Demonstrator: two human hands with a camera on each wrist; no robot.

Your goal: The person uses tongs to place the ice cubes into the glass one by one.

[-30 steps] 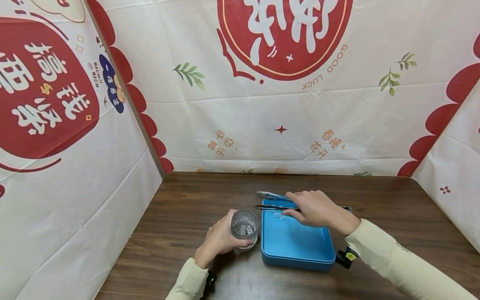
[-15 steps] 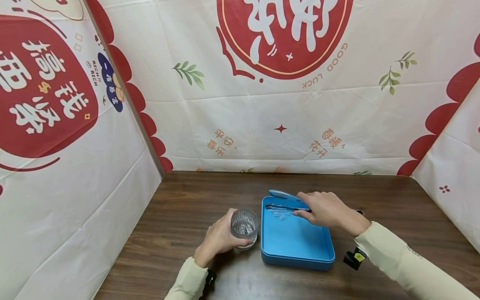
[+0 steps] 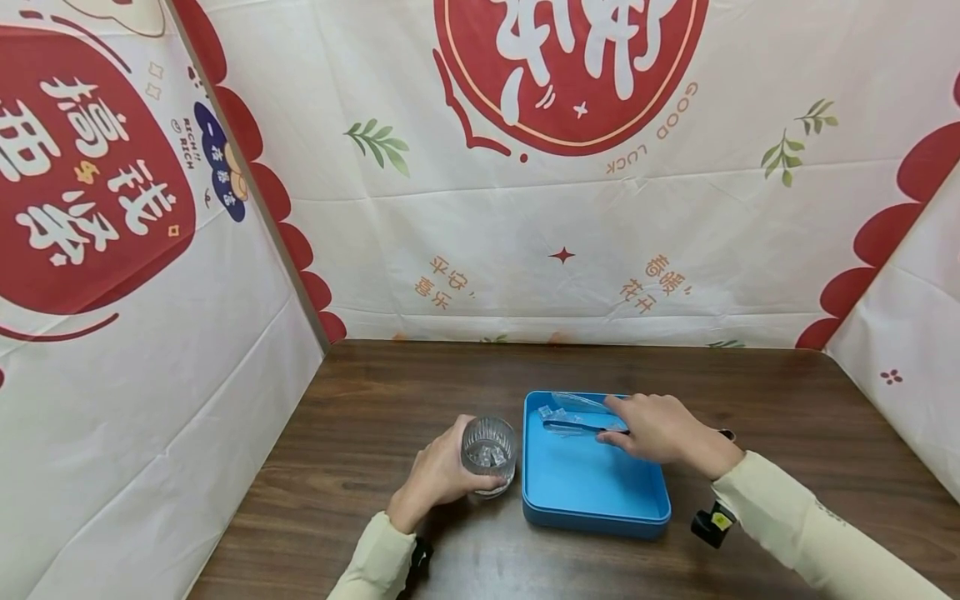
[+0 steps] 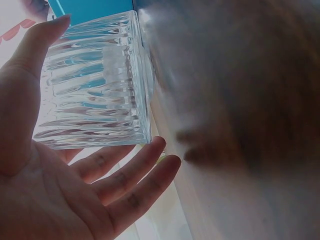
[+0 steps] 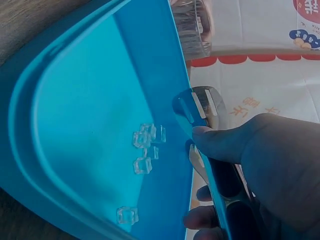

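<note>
My left hand [image 3: 442, 471] grips a clear ribbed drinking glass [image 3: 489, 479], thumb on the near side, fingers behind it. Small clear cubes [image 3: 487, 457] lie inside the glass. In the left wrist view, the thumb and fingers [image 4: 137, 192] stand on opposite sides of the glass [image 4: 95, 85]. My right hand [image 3: 660, 427] holds metal tongs [image 3: 581, 403] with dark grips. Their parted ends reach down into the far left part of a blue box [image 3: 592, 529], around several clear cubes [image 3: 551, 413]. The right wrist view shows loose cubes [image 5: 142, 165] near the wall of the box.
Box and glass stand side by side on a dark wooden table [image 3: 360, 417]. A white printed cloth [image 3: 517, 225] rises behind the table, and another cloth panel [image 3: 225, 400] runs along the left.
The tongs have moved from above the box's left rim rightward and down among the cubes, the right hand with them. The left hand and glass have stayed in place.
</note>
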